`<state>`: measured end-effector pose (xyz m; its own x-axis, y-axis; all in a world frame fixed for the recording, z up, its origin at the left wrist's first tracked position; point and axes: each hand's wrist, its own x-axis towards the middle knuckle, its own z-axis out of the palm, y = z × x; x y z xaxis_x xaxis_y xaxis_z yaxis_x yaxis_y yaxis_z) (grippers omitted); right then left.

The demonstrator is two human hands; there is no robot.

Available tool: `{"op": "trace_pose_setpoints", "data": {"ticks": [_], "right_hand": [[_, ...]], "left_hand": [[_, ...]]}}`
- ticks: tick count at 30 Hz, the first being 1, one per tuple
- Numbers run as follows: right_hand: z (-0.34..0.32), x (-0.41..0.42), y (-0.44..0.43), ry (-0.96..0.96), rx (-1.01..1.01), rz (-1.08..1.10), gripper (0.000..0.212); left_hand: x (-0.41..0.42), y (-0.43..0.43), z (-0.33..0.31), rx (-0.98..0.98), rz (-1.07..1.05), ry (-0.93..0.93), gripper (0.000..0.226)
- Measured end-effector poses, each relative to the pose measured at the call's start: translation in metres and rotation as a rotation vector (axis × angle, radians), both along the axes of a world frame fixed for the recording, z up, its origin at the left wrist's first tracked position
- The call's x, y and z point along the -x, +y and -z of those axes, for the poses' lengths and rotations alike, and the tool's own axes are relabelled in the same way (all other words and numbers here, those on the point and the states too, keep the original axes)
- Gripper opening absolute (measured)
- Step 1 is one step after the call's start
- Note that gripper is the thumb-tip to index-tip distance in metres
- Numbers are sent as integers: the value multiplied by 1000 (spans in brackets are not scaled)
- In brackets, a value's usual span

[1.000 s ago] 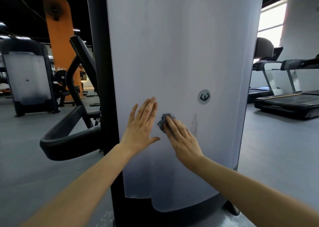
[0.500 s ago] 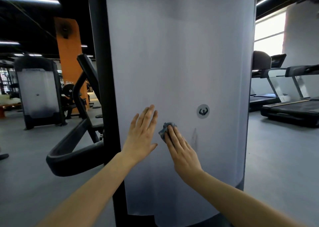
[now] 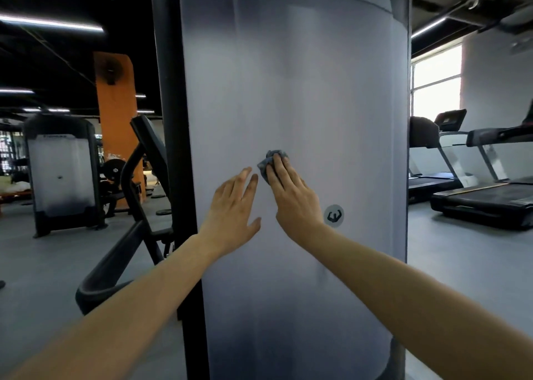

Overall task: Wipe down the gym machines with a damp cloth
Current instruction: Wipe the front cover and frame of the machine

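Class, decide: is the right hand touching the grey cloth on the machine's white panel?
Touching. The head view shows the right hand with its fingers laid over the cloth, pressing it against the white panel.

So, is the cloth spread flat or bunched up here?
Bunched. The cloth is a small crumpled wad, pressed against the white panel under the straight fingers of the right hand.

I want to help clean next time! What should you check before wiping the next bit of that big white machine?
1. The cloth sits under the right hand: ok.
2. The cloth is pressed against the white panel: ok.
3. The left hand is open, clear of the cloth: ok.
4. The cloth is damp enough: cannot tell.
5. Nothing blocks the white panel above the cloth: ok.
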<state>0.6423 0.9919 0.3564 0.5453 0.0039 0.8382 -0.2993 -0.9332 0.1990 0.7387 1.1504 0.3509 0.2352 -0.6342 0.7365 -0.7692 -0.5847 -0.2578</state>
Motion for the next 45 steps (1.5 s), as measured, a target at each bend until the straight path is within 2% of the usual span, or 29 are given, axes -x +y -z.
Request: {"op": "trace_pose_setpoints", "data": {"ticks": [8,14,22,26,31,34,36,41,45], "right_hand": [[-105,-12,5,-81,47,11,79],[-175,-21,-2,-163,162,51,68],[-275,-14,4,-207,237,114,66],[-269,-28,-10,-335,182,-1,64],[-219,-39,-51,-335,426,-23,58],[-227,-37,-64,-274,517,-18,57],[-251,-33,-62,-279,490,-16,59],[-325,-21,-43,-312,249,-65,63],[-314,-26,-40,-376,218,-115,55]], "left_hand": [[1,-2,-74,57,-13,-33,97],[-6,-18,-139,189,-24,-96,92],[-19,-46,-188,359,47,-231,84],[-25,-58,-200,436,53,-270,80],[-38,-67,-193,470,82,-317,76],[-40,-66,-192,452,54,-312,81],[-37,-64,-194,420,17,-292,87],[-29,-55,-197,318,-28,-252,95],[-20,-47,-201,250,-82,-204,105]]}}
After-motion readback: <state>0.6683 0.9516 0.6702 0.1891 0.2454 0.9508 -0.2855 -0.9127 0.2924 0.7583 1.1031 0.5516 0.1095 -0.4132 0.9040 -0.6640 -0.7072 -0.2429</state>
